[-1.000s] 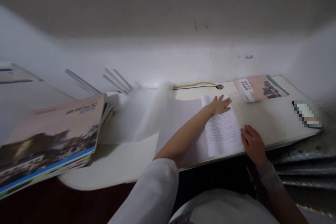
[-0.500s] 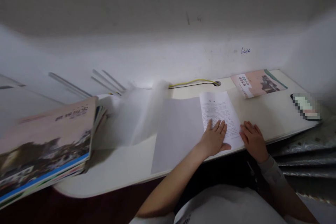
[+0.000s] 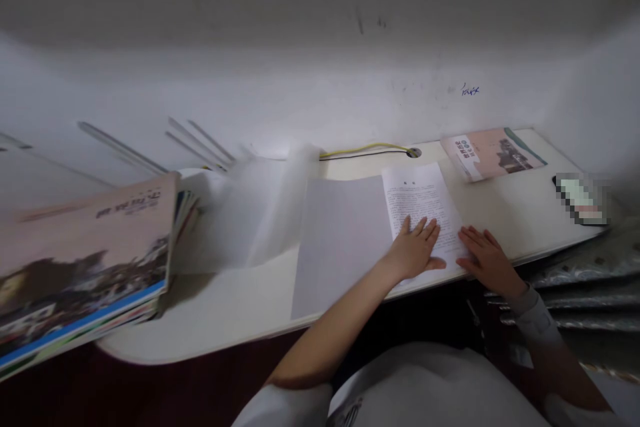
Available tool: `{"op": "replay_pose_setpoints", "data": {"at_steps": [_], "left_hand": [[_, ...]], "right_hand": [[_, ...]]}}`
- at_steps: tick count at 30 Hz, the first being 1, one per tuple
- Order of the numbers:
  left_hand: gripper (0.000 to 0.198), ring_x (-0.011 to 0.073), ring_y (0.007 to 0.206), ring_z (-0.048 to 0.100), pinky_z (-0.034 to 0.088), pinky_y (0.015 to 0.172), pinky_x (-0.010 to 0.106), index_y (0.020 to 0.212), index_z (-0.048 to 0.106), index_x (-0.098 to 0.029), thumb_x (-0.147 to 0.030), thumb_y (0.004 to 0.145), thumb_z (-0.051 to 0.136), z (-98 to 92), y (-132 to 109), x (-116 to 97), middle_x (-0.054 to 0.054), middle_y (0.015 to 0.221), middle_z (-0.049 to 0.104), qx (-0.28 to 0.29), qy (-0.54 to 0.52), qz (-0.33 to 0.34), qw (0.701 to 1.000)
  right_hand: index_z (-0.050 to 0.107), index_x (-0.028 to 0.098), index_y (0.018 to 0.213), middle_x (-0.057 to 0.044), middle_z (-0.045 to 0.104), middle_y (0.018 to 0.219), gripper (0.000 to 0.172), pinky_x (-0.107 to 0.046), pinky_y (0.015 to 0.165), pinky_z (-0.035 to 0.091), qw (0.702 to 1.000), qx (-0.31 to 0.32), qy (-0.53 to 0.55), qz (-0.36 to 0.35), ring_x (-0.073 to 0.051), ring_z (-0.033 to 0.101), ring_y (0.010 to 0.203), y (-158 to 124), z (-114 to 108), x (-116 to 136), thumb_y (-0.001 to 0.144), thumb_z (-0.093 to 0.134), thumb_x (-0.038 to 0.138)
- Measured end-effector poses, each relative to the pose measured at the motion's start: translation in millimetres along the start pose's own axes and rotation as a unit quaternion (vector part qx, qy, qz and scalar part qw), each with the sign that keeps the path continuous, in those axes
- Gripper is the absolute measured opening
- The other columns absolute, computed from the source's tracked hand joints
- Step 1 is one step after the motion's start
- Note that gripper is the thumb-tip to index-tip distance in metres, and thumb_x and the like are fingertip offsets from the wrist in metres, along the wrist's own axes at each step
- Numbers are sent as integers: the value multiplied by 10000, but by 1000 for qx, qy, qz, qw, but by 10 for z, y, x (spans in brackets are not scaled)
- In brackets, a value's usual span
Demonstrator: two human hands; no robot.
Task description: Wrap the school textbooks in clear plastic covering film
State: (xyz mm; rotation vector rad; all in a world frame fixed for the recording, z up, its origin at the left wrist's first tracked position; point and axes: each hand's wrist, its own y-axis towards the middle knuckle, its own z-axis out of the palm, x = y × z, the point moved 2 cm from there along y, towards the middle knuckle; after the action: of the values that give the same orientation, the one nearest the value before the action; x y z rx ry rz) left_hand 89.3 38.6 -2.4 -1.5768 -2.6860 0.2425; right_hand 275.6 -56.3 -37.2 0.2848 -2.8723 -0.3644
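Observation:
A book with a printed page (image 3: pixel 413 195) lies open on the white desk (image 3: pixel 240 310). Its left side is a plain grey sheet (image 3: pixel 343 240). My left hand (image 3: pixel 415 250) rests flat on the lower part of the printed page, fingers spread and thumb out to the right. At the page's right edge lies my right hand (image 3: pixel 487 257), fingers stretched out, its tips at the paper's border. Neither hand grips anything. The lower lines of print are partly hidden under my left hand.
A stack of books (image 3: pixel 95 247) stands at the left. Beside it lies a translucent sheet (image 3: pixel 240 213). A pink booklet (image 3: pixel 493 153) and a phone (image 3: pixel 580 200) lie on the right. A yellow cable (image 3: pixel 370 147) runs along the wall into a round hole (image 3: pixel 414 153).
My left hand has shifted slightly to the right over the page. My right hand stays by the page's edge. The whole view has moved a little.

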Motion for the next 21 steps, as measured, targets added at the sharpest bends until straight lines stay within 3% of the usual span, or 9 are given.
{"op": "replay_pose_setpoints", "data": {"at_steps": [9,21], "left_hand": [[815,324,1393,173,89,1088,591,1467,177,-146,-681,855,241,8,32,14,149,1513,195,13,-4,12,1000],[823,310,1406,121,100,1099,577,1463,179,-113,-671,862,242,-45,136,-121,145,1520,147,26,-38,17,999]], "right_hand": [[417,163,1362,-120,498,1362,513,-487,1067,298,1000,3,10,-2,-236,398,1300,-2,10,-11,907,414,400],[406,184,1375,-112,529,1332,524,-491,1063,300,1000,-13,8,-12,-231,427,1280,-20,-9,4,905,422,417]]}}
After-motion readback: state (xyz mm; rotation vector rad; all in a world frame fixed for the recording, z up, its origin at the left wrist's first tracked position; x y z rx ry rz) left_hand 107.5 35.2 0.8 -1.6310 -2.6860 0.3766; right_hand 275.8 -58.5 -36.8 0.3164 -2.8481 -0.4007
